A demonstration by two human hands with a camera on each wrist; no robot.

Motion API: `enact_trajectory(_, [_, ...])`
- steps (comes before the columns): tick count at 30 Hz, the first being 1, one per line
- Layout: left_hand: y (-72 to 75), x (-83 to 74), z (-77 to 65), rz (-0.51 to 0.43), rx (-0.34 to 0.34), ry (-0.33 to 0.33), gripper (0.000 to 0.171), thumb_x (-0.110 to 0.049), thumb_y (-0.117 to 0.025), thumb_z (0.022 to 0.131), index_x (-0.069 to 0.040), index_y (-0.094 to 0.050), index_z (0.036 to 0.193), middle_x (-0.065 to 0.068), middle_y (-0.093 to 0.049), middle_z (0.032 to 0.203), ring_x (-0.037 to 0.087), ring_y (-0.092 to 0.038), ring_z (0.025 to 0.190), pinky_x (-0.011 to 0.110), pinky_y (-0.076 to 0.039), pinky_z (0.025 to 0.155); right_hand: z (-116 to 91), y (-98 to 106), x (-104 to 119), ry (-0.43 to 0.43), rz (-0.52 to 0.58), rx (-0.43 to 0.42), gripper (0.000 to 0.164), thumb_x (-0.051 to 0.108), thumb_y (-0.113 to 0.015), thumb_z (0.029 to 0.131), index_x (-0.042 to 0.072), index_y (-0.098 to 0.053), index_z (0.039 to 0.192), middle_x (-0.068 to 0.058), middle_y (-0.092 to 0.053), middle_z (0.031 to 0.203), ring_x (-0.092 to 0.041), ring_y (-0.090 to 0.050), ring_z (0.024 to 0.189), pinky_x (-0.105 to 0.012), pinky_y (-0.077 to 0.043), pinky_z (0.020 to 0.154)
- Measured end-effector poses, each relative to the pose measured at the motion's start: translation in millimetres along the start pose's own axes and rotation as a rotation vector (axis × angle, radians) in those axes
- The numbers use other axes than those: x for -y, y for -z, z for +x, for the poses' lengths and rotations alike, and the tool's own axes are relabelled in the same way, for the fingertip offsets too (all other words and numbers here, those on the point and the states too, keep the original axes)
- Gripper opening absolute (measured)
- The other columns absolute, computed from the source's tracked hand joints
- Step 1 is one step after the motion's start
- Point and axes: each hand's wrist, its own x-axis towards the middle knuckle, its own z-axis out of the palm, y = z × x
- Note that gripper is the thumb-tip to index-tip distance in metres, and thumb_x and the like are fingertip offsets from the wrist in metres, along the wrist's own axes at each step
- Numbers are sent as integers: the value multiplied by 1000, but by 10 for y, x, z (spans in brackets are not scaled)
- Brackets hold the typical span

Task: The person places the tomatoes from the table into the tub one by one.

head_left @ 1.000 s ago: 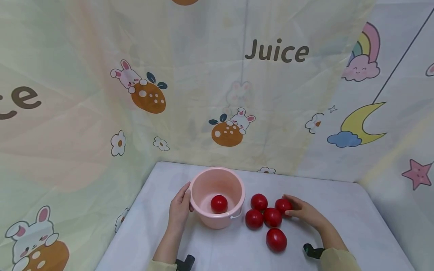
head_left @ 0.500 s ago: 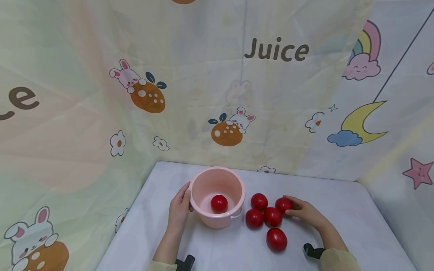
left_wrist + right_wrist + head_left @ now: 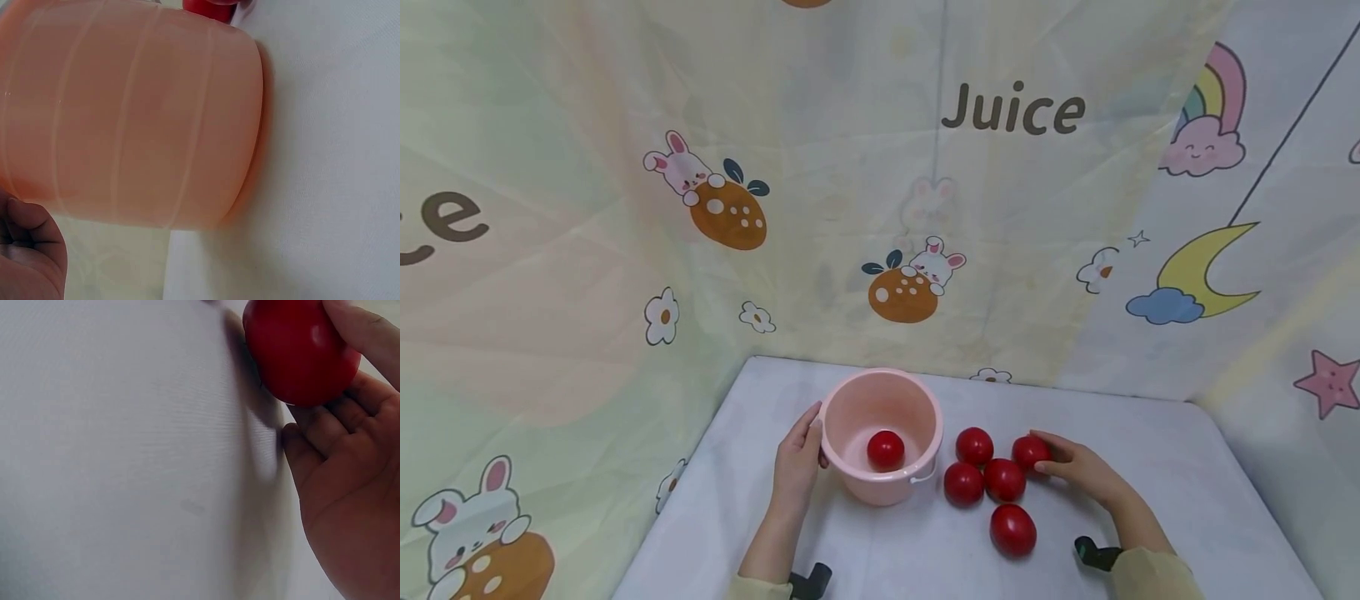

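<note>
A pink bucket (image 3: 880, 492) stands upright on the white table, holding one red apple-like fruit (image 3: 886, 451). My left hand (image 3: 797, 462) holds the bucket's left side near the rim; in the left wrist view, curled fingers (image 3: 37, 228) show beside the bucket wall (image 3: 137, 119). To the right, my right hand (image 3: 1078, 468) has thumb and fingers around another glossy red apple-like fruit (image 3: 1030, 452). The right wrist view shows this fruit (image 3: 303, 350) between the thumb and fingers, close to the tabletop. Its far side is hidden.
Several more red fruits lie between the bucket and my right hand, among them a front one (image 3: 1012, 531) and a back one (image 3: 974, 447). A white handle (image 3: 923, 475) hangs at the bucket's right side. Printed curtains (image 3: 820, 208) enclose the table's back and sides.
</note>
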Motion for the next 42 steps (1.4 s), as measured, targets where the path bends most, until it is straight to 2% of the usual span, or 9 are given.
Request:
enact_trajectory(9, [-17, -51, -4, 20, -13, 42, 36, -48, -52, 100, -44, -56, 135, 11, -64, 100, 18, -57, 71, 24, -52, 66, 3, 91, 62, 32, -4, 8, 82, 52, -74, 81, 23, -40, 151, -16, -43, 152, -43, -35, 141, -58, -47, 101])
enact_trajectory(15, [-21, -67, -20, 32, -16, 25, 36, -46, -51, 101, -42, -56, 136, 12, -64, 98, 18, -57, 68, 24, -52, 64, -23, 191, 182, 43, 5, -9, 84, 51, -76, 80, 24, -40, 151, -17, -42, 152, -43, -36, 139, -56, -50, 97])
enact_trajectory(22, [-14, -49, -26, 21, -13, -17, 36, -44, -52, 101, -39, -57, 136, 18, -63, 96, 16, -56, 66, 23, -52, 62, -12, 329, 437, 100, -23, -12, 84, 50, -75, 82, 24, -37, 153, -19, -44, 150, -44, -40, 137, -57, -50, 97])
enact_trajectory(29, [-9, -34, -24, 9, -2, -17, 36, -44, -53, 100, -38, -57, 136, 16, -61, 92, 16, -55, 66, 23, -52, 63, 5, 447, 696, 152, -39, -16, 85, 50, -75, 82, 24, -36, 153, -19, -46, 148, -44, -42, 135, -55, -52, 95])
enact_trajectory(35, [-9, -32, -18, 19, -8, -10, 38, -44, -52, 101, -38, -56, 138, 17, -62, 93, 17, -56, 67, 23, -53, 63, -4, 510, 955, 217, -5, -9, 84, 45, -77, 82, 25, -37, 153, -18, -45, 149, -44, -41, 135, -55, -53, 94])
enact_trajectory(42, [-3, -43, -16, 24, -10, 15, 37, -45, -51, 101, -40, -55, 138, 19, -63, 97, 20, -56, 70, 24, -53, 65, 14, 530, 1310, 276, 11, 3, 81, 42, -79, 81, 27, -41, 150, -14, -48, 148, -42, -43, 135, -49, -56, 90])
